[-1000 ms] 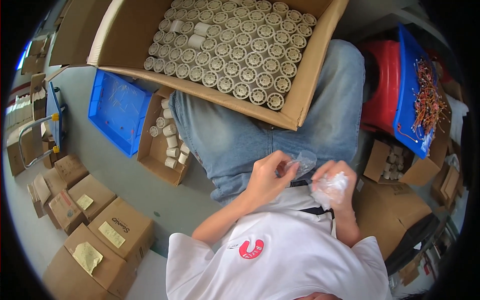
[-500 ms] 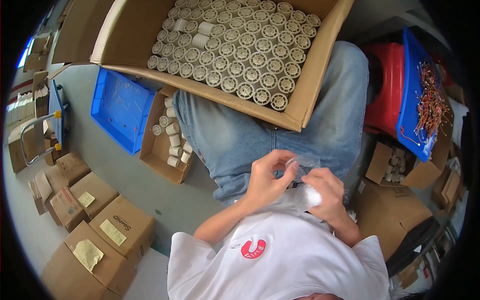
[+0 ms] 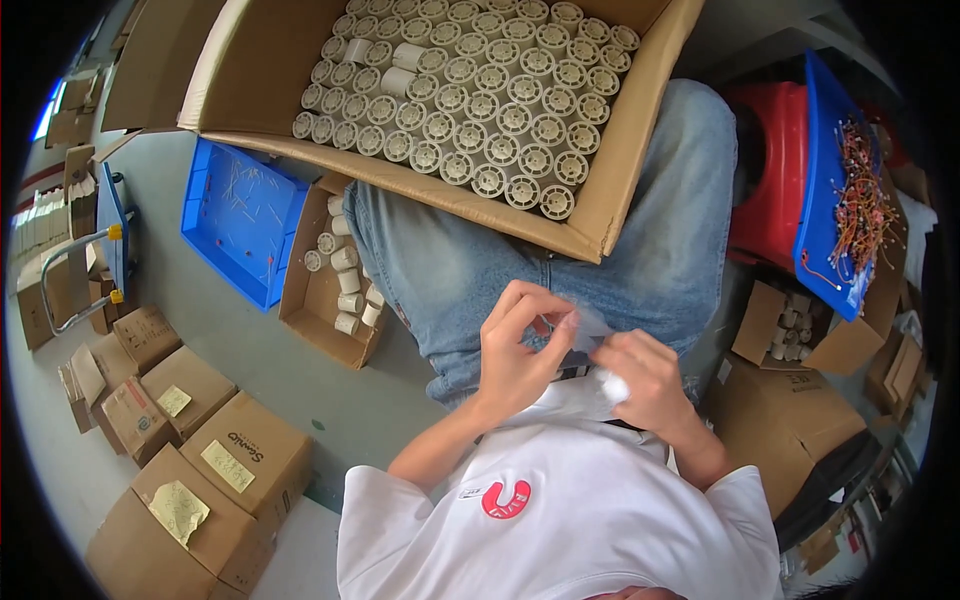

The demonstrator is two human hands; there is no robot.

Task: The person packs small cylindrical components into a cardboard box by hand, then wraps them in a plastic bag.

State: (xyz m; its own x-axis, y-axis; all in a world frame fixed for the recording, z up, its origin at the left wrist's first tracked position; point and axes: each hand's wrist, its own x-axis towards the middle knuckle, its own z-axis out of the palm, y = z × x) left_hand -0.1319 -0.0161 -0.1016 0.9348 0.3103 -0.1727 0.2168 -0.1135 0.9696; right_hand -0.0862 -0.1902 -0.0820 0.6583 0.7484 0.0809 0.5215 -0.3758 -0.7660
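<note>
Close to my waist, a clear plastic bag [image 3: 590, 328] is stretched between my two hands. My left hand [image 3: 517, 352] pinches one side of it between thumb and fingertips. The fingers of my right hand [image 3: 648, 378] are closed on its other side, around a small white thing [image 3: 613, 387] that shows below them. That thing is mostly covered by the hand and blurred, so its kind is unclear. Across my lap rests a large open cardboard box [image 3: 400, 190], filled with rows of white cylinders [image 3: 490, 180] with slotted round ends. Several of these cylinders lie on their sides.
At left are a blue tray [image 3: 235, 225] with thin bits in it and a small carton [image 3: 330, 335] of loose white cylinders. Stacked cartons [image 3: 240, 440] stand lower left. On the right, a blue tray [image 3: 825, 200] of wired parts sits by a red stool [image 3: 770, 170].
My left hand has moved slightly left and up, and the bag is drawn out between my hands. My right hand has turned, covering more of the white thing.
</note>
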